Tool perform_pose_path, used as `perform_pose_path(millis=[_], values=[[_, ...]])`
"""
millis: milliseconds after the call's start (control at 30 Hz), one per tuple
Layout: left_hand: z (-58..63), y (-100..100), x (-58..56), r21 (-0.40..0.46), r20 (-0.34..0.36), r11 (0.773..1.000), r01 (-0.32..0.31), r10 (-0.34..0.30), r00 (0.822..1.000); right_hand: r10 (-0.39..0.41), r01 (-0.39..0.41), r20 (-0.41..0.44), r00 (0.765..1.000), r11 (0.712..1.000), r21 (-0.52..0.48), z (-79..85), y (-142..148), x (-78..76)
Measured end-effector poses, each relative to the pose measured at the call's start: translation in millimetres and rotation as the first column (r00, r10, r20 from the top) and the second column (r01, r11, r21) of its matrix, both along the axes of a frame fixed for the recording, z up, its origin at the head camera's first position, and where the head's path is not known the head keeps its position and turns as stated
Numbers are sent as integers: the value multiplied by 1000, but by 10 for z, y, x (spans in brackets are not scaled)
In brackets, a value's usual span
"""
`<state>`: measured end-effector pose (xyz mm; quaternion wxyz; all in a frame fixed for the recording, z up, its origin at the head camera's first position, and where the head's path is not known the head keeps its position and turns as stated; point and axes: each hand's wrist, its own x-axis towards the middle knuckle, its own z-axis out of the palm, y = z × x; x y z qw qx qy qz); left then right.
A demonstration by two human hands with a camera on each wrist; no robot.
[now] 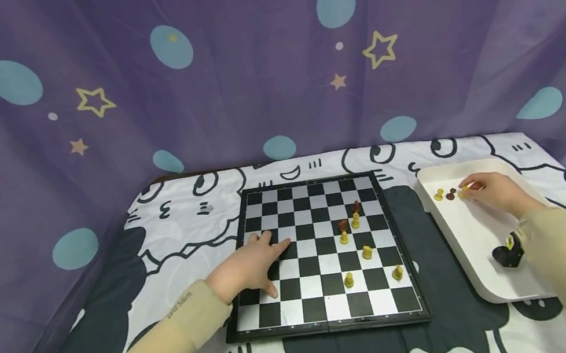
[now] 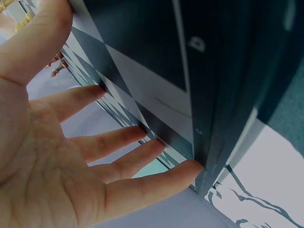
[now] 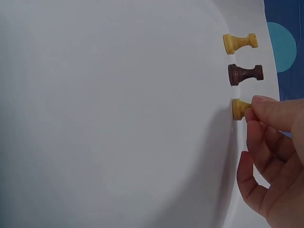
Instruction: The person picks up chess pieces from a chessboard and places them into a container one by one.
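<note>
My left hand [image 1: 258, 258] lies flat on the left side of the black-and-white chessboard [image 1: 324, 311]. In the left wrist view its straight fingers [image 2: 118, 142] touch the board [image 2: 156, 95]. My right hand [image 1: 473, 187] is in the white tray [image 1: 484, 287] and pinches the top of a yellow piece [image 3: 239, 109] standing there. A brown piece [image 3: 244, 74] and another yellow piece [image 3: 240, 42] stand beside it in a row. On the board's right half stand two brown pieces [image 1: 356, 208] and several yellow pieces [image 1: 348, 279].
The board and tray lie on a cartoon-print cloth [image 1: 188, 222] over the table. A purple curtain with stars and dots [image 1: 250, 75] hangs close behind. A black device [image 1: 508, 254] sits at my right wrist, over the tray.
</note>
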<state>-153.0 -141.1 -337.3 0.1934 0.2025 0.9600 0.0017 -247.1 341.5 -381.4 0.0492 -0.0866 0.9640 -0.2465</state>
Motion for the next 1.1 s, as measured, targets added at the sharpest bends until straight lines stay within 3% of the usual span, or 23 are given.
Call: perform_pose_path(millis=[600,900,1100], values=[[2,-8,3,14,2,1000,5,-5,1000,5,-5,2,1000,1000,16,6,10,13],[3,-10,-4,5,4,1000,14,-14,1000,8,-8,-26,1000,1000,5,89,30,38],[6,-14,-14,7,8,1000,13,-13,1000,21,-20,-36,999,1000,14,226,-15,67]])
